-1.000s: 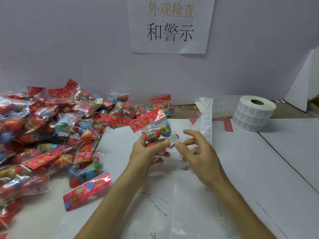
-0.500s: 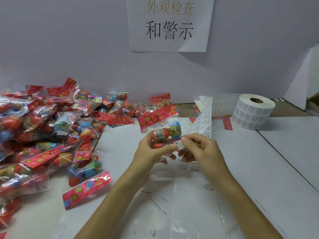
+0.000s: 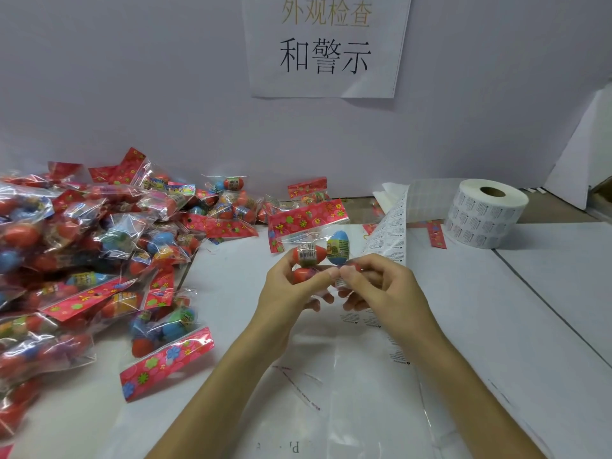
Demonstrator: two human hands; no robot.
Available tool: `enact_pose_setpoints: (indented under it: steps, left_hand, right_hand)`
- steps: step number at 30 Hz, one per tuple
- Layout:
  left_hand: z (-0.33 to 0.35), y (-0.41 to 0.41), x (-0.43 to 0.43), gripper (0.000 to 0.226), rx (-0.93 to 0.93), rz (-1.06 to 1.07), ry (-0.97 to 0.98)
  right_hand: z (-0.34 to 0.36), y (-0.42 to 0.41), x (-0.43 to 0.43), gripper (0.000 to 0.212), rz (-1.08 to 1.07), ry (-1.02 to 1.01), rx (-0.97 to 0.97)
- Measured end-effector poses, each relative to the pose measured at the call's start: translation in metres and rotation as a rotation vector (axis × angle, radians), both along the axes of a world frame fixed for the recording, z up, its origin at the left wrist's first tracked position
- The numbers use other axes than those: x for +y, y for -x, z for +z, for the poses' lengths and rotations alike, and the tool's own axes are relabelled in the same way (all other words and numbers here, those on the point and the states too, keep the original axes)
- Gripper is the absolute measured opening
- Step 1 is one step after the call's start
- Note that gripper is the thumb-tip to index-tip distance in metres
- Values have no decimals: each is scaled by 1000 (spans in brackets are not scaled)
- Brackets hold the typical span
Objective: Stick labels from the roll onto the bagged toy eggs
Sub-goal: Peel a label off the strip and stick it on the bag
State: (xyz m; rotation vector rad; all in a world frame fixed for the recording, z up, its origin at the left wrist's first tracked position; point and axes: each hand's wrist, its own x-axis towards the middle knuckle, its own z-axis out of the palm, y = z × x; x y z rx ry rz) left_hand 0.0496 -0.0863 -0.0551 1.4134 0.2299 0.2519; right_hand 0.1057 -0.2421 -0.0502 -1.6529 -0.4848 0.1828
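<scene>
Over table [image 3: 516, 329], left hand [image 3: 285, 298], right hand [image 3: 381, 291] pinch bag [image 3: 309, 222].

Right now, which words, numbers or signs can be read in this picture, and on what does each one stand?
"外观检查": top line of the sign on the wall, in gold.
"和警示": lower line of the same sign, in black.
Labels on the roll: printed, too small to read.
Labels on the strip: too small to read.
Print on the egg wrappers in the held bag: blurred.
Print on the sheet near the bottom edge: not legible.
</scene>
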Motion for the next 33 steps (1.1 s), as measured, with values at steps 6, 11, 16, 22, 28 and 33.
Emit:
enact_pose_setpoints:
  steps: [6, 11, 16, 22, 28, 33]
  left_hand:
    - [-2, -2, 1, 30, -8, 67, -26]
    - [-4, -1, -3, 25, -69, 80, -132]
    - [-6, -2, -3, 21, -91, 79, -175]
    - [-5, -3, -3, 21, -78, 94, -170]
    - [-4, 0, -2, 18, -87, 77, -144]
    - [-2, -1, 1, 23, -55, 94, -77]
  right_hand:
    - [-1, -3, -1, 16, 45, 30, 40]
    - [-1, 0, 1, 16, 9, 14, 44]
    - [-1, -1, -1, 14, 8, 17, 32]
    - [-1, -2, 0, 18, 37, -1, 59]
    - [-1, -1, 0, 31, 28, 5, 20]
    - [-2, -4, -3, 9, 114, -34, 54]
